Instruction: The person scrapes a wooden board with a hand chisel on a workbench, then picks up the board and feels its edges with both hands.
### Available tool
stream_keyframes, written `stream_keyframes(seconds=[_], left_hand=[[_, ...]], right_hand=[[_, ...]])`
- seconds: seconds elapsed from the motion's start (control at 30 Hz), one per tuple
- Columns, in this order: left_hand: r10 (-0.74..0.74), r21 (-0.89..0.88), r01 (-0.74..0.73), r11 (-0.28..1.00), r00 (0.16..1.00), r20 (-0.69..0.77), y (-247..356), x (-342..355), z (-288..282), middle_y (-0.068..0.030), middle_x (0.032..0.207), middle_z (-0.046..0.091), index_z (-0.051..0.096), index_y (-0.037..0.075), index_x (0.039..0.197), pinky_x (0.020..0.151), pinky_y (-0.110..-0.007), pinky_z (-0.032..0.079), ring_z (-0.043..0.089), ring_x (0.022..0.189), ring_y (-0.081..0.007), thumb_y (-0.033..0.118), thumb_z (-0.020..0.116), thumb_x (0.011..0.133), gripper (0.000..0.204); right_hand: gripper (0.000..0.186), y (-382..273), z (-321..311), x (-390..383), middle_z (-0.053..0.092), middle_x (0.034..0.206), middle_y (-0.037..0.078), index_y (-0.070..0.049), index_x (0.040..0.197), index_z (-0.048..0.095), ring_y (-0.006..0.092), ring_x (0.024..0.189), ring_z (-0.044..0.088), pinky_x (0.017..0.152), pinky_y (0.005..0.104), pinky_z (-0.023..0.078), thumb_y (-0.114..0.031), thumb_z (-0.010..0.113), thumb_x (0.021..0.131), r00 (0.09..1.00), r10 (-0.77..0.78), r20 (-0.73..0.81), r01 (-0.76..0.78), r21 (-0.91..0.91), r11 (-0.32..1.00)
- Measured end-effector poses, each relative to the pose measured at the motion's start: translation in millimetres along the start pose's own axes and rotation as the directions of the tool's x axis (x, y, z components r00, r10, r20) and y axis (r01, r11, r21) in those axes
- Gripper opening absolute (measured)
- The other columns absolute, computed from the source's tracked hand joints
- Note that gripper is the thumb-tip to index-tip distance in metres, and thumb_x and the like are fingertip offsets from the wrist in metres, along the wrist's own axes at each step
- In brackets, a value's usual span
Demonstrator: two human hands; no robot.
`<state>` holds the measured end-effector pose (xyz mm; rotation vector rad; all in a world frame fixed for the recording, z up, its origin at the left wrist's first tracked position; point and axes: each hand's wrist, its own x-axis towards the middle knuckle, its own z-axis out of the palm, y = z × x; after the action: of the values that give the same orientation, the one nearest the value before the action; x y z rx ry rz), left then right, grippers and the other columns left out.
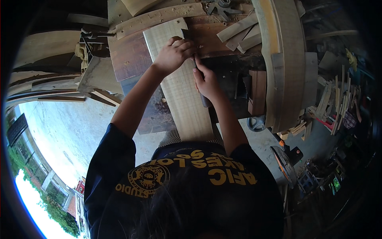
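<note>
a: where is the pale board (185, 105) in front of you?

b: lay a clock over your view. it lies flat on the wooden surface (129, 59), its far end between eleven and twelve o'clock, its near end at six, reaching as far as your dark shirt (159, 157).

a: and your right hand (205, 81)?

b: just past twelve, by the board's right-hand edge. your fingers there wrap firmly round the dark-handled tool (206, 102), and the butt of its handle sticks out below your palm, pointing to about half past five.

a: what about your left hand (174, 53)?

b: it's farther from you, between eleven and twelve, laid across the board. its fingers bend down at the right-hand edge, where the tool's far part runs. their undersides are hidden, so i can't tell whether they grip the tool or just press.

a: can you make out the working end?

b: not clearly; your left hand covers much of it.

a: what sits around you?

b: at one o'clock, loose wood strips (234, 30) on the surface. at two, a reddish-brown block (258, 91) near a long curved wooden piece (288, 83). at four, a fan (281, 165). at ten, planks (47, 47).
</note>
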<state>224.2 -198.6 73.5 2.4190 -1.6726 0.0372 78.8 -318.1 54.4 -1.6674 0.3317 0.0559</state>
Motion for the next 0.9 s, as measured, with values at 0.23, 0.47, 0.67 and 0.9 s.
stream_keyframes(seconds=[0.23,0.47,0.67,0.9], left_hand=[[-0.114,-0.016,0.113,0.993,0.991,-0.064,-18.2,9.2,-1.6,-0.0013,0.119,0.06,0.062,0.015,0.11,0.099,-0.035,0.036,0.053,0.113,-0.0194,0.021,0.056,0.086,0.026],[-0.248,-0.156,0.235,0.959,0.966,-0.075,-12.6,1.5,-0.8,-0.003,0.117,0.059,0.06,0.014,0.111,0.098,-0.038,0.037,0.053,0.112,-0.0232,0.02,0.06,0.084,0.027],[-0.396,-0.253,0.347,0.903,0.901,-0.179,18.5,-31.8,26.6,-0.009,0.129,0.052,0.053,0.009,0.123,0.104,-0.041,0.034,0.046,0.123,-0.0262,0.019,0.058,0.086,0.039],[-0.499,-0.181,0.467,0.866,0.834,-0.234,28.5,-28.6,29.5,-0.0129,0.136,0.048,0.049,0.003,0.129,0.109,-0.042,0.03,0.042,0.13,-0.0264,0.024,0.054,0.086,0.048]], right_hand=[[0.043,-17.1,4.0,44.0,0.051,0.076,0.014,-0.007,0.137,0.041,0.0247,0.072,0.05,0.063,0.0313,0.043,-0.012,0.047,0.094,0.999,0.05,-0.007,-0.05,-0.041,0.998],[0.045,-21.0,12.9,24.9,0.06,0.082,0.03,-0.003,0.133,0.044,0.0454,0.083,0.059,0.072,0.0435,0.05,-0.01,0.048,0.089,0.941,-0.29,-0.174,0.236,-0.276,0.932],[0.049,-29.8,6.4,-3.0,0.059,0.079,0.03,-0.006,0.137,0.04,0.0439,0.078,0.06,0.066,0.0483,0.05,-0.011,0.048,0.089,0.992,-0.064,-0.107,0.021,-0.361,0.932],[0.051,-30.1,7.5,7.5,0.059,0.075,0.029,-0.005,0.138,0.038,0.0424,0.076,0.061,0.064,0.0477,0.05,-0.009,0.049,0.088,0.993,-0.053,-0.107,0.005,-0.41,0.912]])
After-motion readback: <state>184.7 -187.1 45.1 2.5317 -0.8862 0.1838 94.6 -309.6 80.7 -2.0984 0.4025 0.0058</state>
